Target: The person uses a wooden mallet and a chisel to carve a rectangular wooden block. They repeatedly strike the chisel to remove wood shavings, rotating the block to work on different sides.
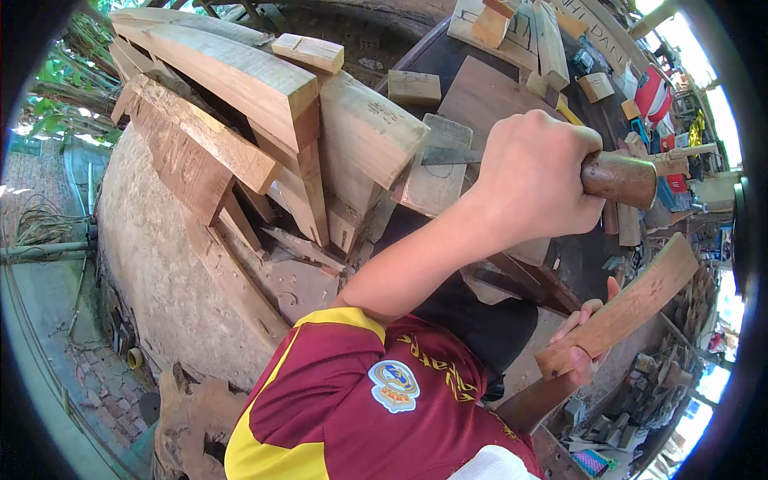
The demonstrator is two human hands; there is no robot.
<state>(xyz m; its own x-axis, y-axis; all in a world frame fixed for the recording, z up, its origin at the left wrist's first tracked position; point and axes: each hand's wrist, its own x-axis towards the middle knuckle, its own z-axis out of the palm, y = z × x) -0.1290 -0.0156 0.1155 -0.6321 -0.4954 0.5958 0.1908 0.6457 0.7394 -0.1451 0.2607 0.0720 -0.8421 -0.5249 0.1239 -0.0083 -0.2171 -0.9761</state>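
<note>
My left hand (pixel 536 172) is closed in a fist around a chisel's round brown wooden handle (pixel 620 180). Its flat grey blade (pixel 450 156) shows on the far side of my wrist, over a pale wood block; the blade's tip and the fingers' inner side are hard to make out. Lower right, my right hand (pixel 582 364) grips a flat, slightly curved strip of brown wood (pixel 628 308) near its lower end, thumb on the face and fingers behind. The strip slants up to the right, apart from the chisel.
Thick pale beams (pixel 232 72) are stacked at the upper left, beside a rough brown plank (pixel 180 156). A small wood block (pixel 414 86) and a flat brown board (pixel 488 96) lie on the dark bench ahead. Tools and offcuts crowd the right; a carved wood lump (pixel 192 420) stands lower left.
</note>
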